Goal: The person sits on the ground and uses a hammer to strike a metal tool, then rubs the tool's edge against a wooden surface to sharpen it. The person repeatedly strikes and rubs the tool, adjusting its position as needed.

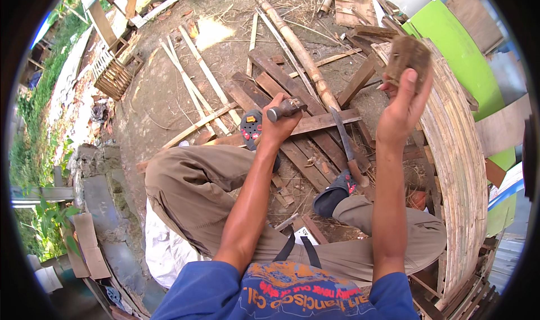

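Note:
My left hand [274,131] is closed around a hammer, whose steel head [286,109] sticks out above the fist. It is held over a stack of dark wooden planks [308,158]. On the right, my right hand [400,114] is raised and grips a short, rough block of wood [409,61] between thumb and fingers. Between my arms, a long curved blade with a wooden handle [354,168] lies across the planks, its handle near my right shoe [336,193]. My left shoe [251,130] is beside the hammer hand, partly hidden by it.
A long bamboo pole [292,41] runs away from the planks. Thin light strips [205,69] lie on the dirt ground to the left. Bundled bamboo slats [458,151] and a green panel [458,55] line the right side. A low block wall [115,202] stands at left.

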`<state>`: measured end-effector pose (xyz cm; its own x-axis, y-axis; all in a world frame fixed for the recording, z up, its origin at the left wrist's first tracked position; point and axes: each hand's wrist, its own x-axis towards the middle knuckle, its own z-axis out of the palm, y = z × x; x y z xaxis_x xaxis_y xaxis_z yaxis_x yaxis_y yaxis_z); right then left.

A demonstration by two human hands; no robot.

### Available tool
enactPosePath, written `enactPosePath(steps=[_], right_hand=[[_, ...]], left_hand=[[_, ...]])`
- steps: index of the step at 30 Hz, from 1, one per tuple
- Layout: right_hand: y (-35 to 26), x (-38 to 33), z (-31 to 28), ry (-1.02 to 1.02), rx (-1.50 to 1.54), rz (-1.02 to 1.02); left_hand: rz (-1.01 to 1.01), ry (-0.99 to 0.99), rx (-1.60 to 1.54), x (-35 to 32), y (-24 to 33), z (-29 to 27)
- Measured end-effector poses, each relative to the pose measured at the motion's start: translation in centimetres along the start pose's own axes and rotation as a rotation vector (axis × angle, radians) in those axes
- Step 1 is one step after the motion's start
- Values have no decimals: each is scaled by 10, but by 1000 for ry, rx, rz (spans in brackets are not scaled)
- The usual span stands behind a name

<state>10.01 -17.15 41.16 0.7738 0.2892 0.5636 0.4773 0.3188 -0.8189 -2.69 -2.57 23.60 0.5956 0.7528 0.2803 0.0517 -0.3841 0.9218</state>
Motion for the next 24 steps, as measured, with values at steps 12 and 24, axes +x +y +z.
enactPosePath(steps=[12,24], right_hand=[[-15,8,-4,-34,-240,-244],[16,-12,-11,-165,-424,-202]], left_hand=[[123,-33,67,3,39,5],[18,-122,57,-9,32,9]])
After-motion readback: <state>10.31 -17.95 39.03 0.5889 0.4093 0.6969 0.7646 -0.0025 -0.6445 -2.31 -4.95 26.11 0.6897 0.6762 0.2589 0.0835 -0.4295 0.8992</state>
